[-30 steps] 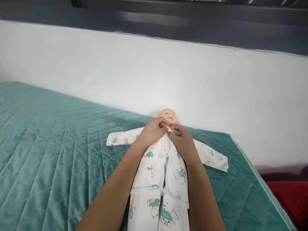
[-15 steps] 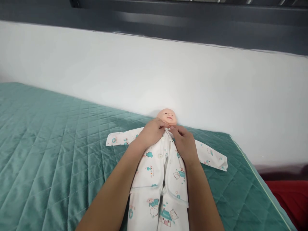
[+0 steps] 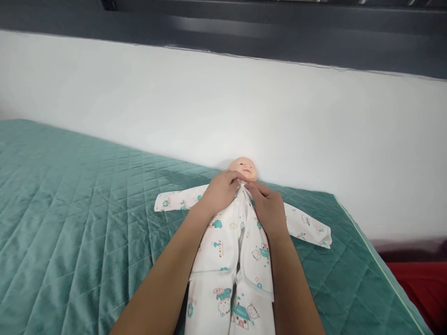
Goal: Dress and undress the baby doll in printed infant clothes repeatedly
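A baby doll [image 3: 243, 167] lies on its back, head toward the wall, dressed in a white printed jacket [image 3: 220, 242] and matching pants [image 3: 209, 307]. The jacket's sleeves spread out to both sides, and its front hangs open below the neck with several buttons visible on the left edge. At the collar, my left hand [image 3: 223, 188] pinches the left front edge under the doll's chin. Facing it, my right hand [image 3: 268, 204] pinches the right front edge, fingertips almost touching the left ones. The fingers partly cover the top of the collar.
Beneath the doll is a green quilted bedspread [image 3: 87, 209], its piped edge running down on the right. Behind stands a white wall [image 3: 174, 107] under a dark beam [image 3: 244, 32]. Something red [image 3: 419, 288] lies beyond the bed's right edge.
My fingertips have shifted slightly and drawn closer together at the collar, the left fingers now reaching further over it. The doll and clothes stay nearly in place.
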`<state>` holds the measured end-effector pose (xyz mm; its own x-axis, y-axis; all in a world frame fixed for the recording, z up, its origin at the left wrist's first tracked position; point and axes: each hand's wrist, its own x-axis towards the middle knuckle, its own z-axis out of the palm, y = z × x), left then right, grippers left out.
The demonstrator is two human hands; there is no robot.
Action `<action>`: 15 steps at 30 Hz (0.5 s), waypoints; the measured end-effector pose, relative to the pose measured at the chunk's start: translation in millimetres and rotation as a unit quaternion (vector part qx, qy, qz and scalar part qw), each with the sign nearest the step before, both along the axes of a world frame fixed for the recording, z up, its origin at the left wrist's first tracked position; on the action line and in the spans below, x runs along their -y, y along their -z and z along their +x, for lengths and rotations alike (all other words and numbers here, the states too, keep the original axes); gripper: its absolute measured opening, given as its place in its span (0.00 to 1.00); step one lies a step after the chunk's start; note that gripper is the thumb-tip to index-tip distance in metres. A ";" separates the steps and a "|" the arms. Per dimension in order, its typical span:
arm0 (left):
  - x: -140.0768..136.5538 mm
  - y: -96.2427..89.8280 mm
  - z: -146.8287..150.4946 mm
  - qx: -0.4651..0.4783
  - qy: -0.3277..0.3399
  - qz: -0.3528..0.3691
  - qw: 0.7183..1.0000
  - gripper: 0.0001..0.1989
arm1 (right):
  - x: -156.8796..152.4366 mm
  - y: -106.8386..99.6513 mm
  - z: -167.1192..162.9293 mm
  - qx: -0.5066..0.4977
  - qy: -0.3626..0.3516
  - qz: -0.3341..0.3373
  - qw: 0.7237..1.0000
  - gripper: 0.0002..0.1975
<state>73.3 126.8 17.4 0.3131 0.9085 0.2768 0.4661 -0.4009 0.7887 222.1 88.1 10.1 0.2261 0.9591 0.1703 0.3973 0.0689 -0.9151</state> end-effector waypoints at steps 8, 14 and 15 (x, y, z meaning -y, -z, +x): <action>1.9 -0.5 5.8 0.009 -0.028 -0.068 0.997 0.08 | -2.6 0.5 1.8 -0.002 -0.044 0.005 0.999 0.14; 1.2 -0.9 4.6 0.001 -0.020 -0.042 0.999 0.09 | -2.7 1.1 0.3 -0.007 -0.006 -0.023 1.000 0.13; 1.6 -1.7 4.0 0.003 -0.015 -0.042 0.999 0.09 | 0.0 -2.3 -1.0 -0.009 0.011 -0.030 0.999 0.13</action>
